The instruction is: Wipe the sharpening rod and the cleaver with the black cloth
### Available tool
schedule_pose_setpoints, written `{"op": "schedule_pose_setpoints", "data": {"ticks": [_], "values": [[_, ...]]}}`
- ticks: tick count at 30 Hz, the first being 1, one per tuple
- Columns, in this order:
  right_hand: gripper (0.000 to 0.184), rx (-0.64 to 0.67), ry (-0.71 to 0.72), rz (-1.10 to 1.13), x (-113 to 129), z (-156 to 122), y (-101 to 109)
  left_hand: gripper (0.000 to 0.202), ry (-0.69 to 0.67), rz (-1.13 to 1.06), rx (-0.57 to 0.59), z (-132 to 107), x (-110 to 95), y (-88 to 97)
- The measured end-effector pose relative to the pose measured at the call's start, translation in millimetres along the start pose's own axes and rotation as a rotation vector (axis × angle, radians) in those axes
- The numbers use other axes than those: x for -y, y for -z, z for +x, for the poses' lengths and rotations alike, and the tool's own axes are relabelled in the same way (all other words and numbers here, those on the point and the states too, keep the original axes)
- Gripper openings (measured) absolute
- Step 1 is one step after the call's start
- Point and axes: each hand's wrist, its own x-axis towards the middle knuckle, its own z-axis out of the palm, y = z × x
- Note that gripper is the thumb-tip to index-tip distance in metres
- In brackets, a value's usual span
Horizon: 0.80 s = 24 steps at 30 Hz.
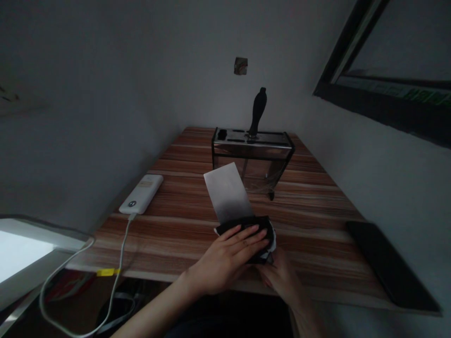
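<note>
Left hand [225, 258] first: its fingers lie nearly straight across a black cloth [262, 221], holding it against the lower part of a flat pale blade [229, 192]. Right hand [276, 272] comes up under the cloth's right end; its fingers are largely hidden, so I can't tell what they grip. Beyond stands a knife holder [253, 151] with a see-through front, a black handle [259, 110] rising from its slotted top; in this dim light its inside is hard to read.

From the left, a white cable [121, 253] joins a white power bank [143, 195] on the striped wooden table [183, 197]. Grey walls [123, 70] surround it; a flat black slab [391, 267] lies at right.

Held over the table's near side, the blade points away from the person and leftward, its long axis slanting from lower right to upper left.
</note>
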Motion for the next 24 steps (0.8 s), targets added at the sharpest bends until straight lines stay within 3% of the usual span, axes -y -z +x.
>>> {"op": "schedule_pose_setpoints", "data": {"ticks": [6, 12, 24], "values": [[0.026, 0.006, 0.016, -0.12, -1, 0, 0, 0.048, 0.004, 0.013, -0.023, 1, 3, 2.8], [0.036, 0.042, -0.052, -0.101, 1, 0, -2, 0.05, 0.058, 0.035, -0.073, 2, 12, 10.3], [0.028, 0.047, -0.066, -0.042, -2, 0, -1, 0.051, 0.099, 0.157, -0.185, 16, 50, 42.5]]}}
